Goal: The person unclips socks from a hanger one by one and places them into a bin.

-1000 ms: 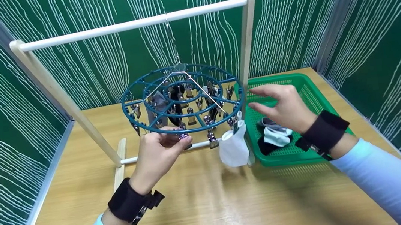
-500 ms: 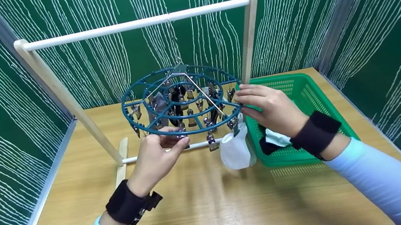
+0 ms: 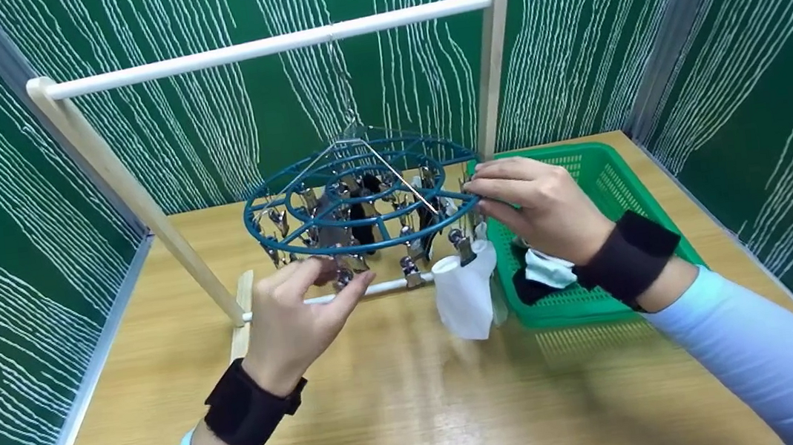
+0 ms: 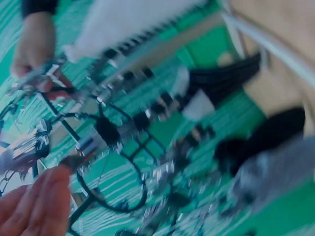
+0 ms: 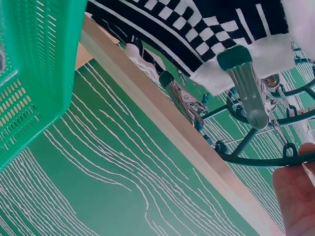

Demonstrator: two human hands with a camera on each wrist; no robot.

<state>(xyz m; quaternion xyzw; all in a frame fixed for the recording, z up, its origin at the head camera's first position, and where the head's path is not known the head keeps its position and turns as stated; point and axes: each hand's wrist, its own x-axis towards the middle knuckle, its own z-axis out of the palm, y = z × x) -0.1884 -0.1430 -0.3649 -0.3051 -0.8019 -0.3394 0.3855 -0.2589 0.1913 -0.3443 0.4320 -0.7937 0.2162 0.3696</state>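
Note:
A round teal clip hanger with several metal clips hangs from the stand's top rail. My right hand pinches its rim at the right; the right wrist view shows fingers on both sides of the rim. At the front edge, my left hand has thumb and fingers apart around dangling metal clips; the left wrist view is blurred. A white sock hangs from a front-right clip. Grey and black socks hang further in, partly hidden. A black-and-white checkered sock is clipped near my right hand.
The wooden stand's white rail runs above the hanger, with a post just behind my right hand. A green basket at the right holds pale and black socks. Patterned green walls surround the wooden table.
My right hand has moved left from open air onto the hanger's rim. The hanger has turned and tilted slightly. My left fingers have spread from the clip they pinched.

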